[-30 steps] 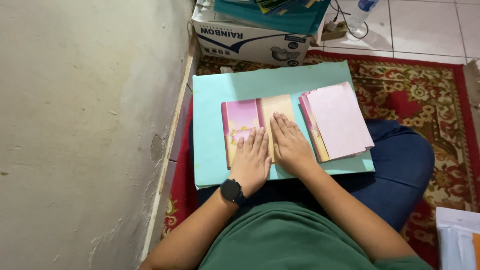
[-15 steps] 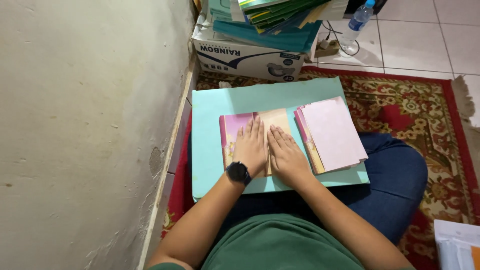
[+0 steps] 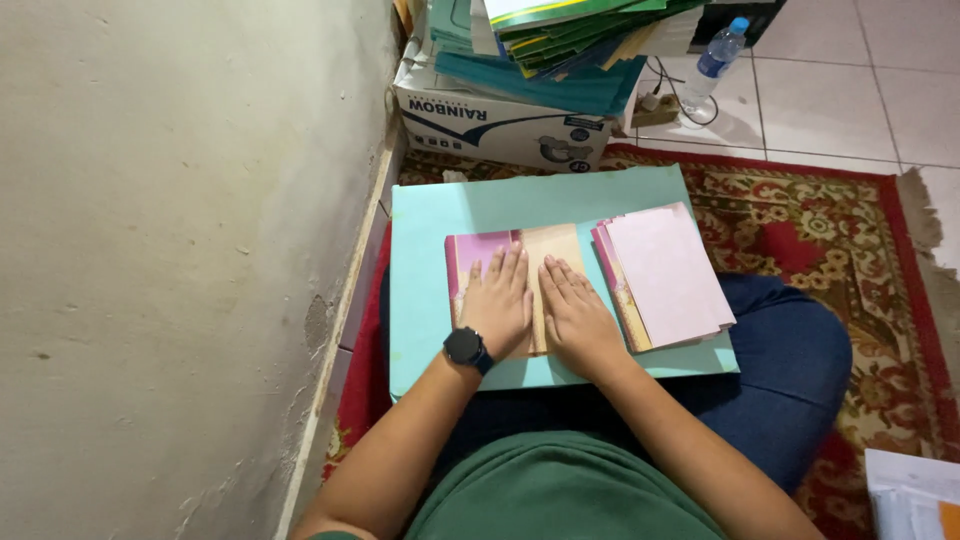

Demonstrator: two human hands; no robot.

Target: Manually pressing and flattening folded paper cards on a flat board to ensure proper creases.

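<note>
A pale teal board (image 3: 440,250) lies across my lap. On it sits a folded sheet with a pink cover and a tan inside panel (image 3: 555,245). My left hand (image 3: 498,305), with a black watch at the wrist, lies flat on the pink and tan sheet. My right hand (image 3: 574,318) presses flat on the tan panel beside it, fingers together. To the right lies a stack of pink sheets (image 3: 665,275) on the same board.
A rough wall (image 3: 180,250) runs along my left. A white cardboard box (image 3: 500,120) holding green and teal folders (image 3: 560,40) stands ahead. A water bottle (image 3: 712,62) is on the tiled floor. A red patterned rug (image 3: 830,230) lies underneath.
The view has tilted so the box and folders show more. Both hands stay flat on the sheet, shifted slightly toward me.
</note>
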